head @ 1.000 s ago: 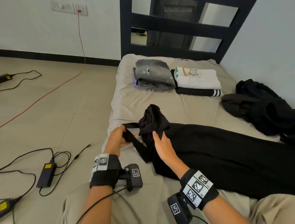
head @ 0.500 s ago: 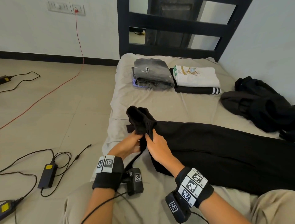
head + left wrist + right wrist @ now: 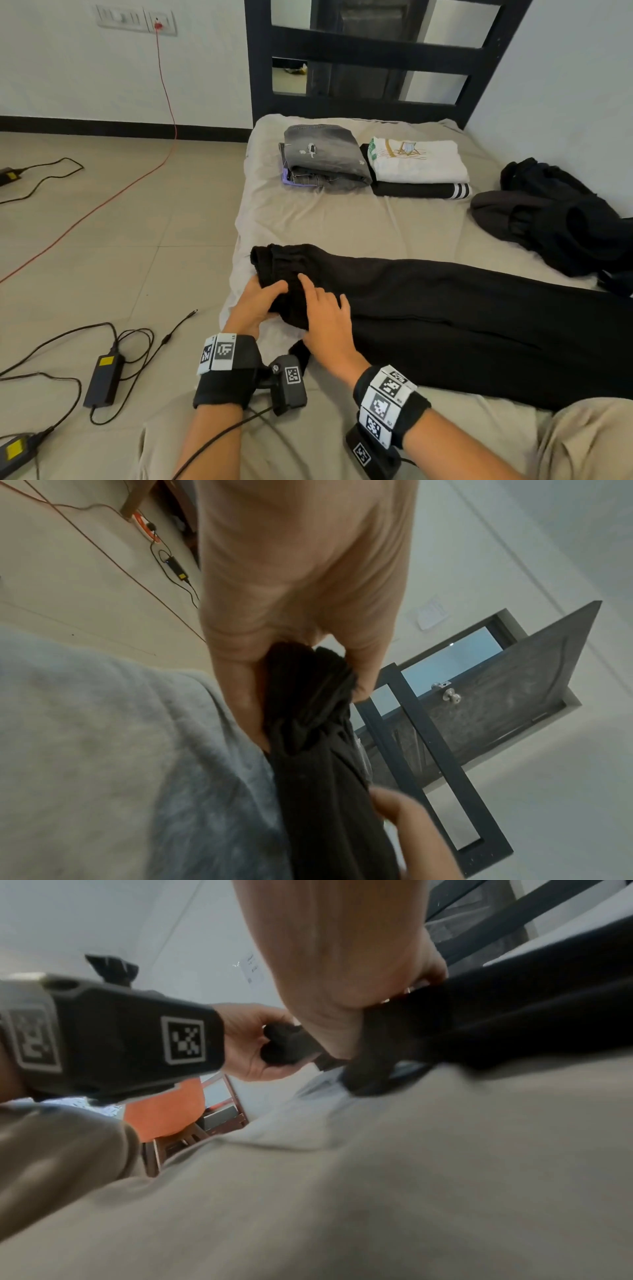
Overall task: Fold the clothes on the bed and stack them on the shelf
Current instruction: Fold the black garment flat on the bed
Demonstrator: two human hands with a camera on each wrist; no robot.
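Note:
Black trousers [image 3: 479,315] lie lengthwise across the bed [image 3: 342,222], waist end at the left. My left hand [image 3: 270,291] grips the bunched waistband from the left; in the left wrist view the thumb and fingers of that left hand [image 3: 308,669] close round the black cloth [image 3: 325,777]. My right hand [image 3: 322,308] lies over the same bunch, fingers on top, and in the right wrist view this right hand [image 3: 394,993] clasps the fabric [image 3: 514,1010]. A black strip hangs below it.
Folded grey jeans [image 3: 325,157] and a folded white T-shirt [image 3: 418,161] on a striped black garment [image 3: 421,190] sit at the bed's far end. A loose dark clothes pile [image 3: 561,222] lies by the right wall. Cables and a power adapter [image 3: 104,380] lie on the floor.
The raised waist end has come down onto the bed. Both hands have closed together on it, and the loose strip held out to the left is now tucked under them.

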